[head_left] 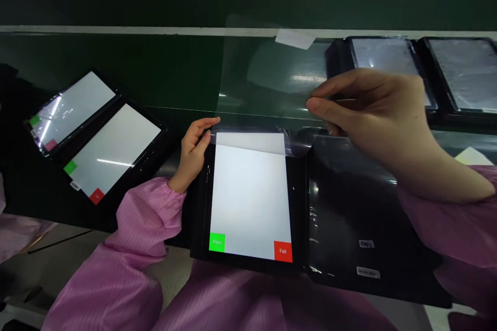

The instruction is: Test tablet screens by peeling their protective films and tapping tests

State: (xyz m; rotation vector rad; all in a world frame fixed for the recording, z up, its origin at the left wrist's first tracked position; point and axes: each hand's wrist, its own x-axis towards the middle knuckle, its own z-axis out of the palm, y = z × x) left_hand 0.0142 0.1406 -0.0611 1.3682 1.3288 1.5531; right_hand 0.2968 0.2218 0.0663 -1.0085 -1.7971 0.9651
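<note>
A black-framed tablet (250,196) lies in front of me, its white screen lit, with a green Pass button (217,242) and a red Fail button (282,251) in the lower corners. My left hand (193,152) curls around its upper left corner. A clear plastic film (264,77) rises from the tablet's top edge, carrying a white tab (294,39) near its far end. My right hand (367,116) is raised to the right, thumb and fingers pinched on the film. A band across the screen's top looks paler.
A black folded cover (368,217) lies right of the tablet. Two more screen devices (112,150) sit at left, and two dark-framed tablets (384,57) stand beyond my right hand. All rest on a dark green bench (116,62). Pink sleeves (143,222) cover my arms.
</note>
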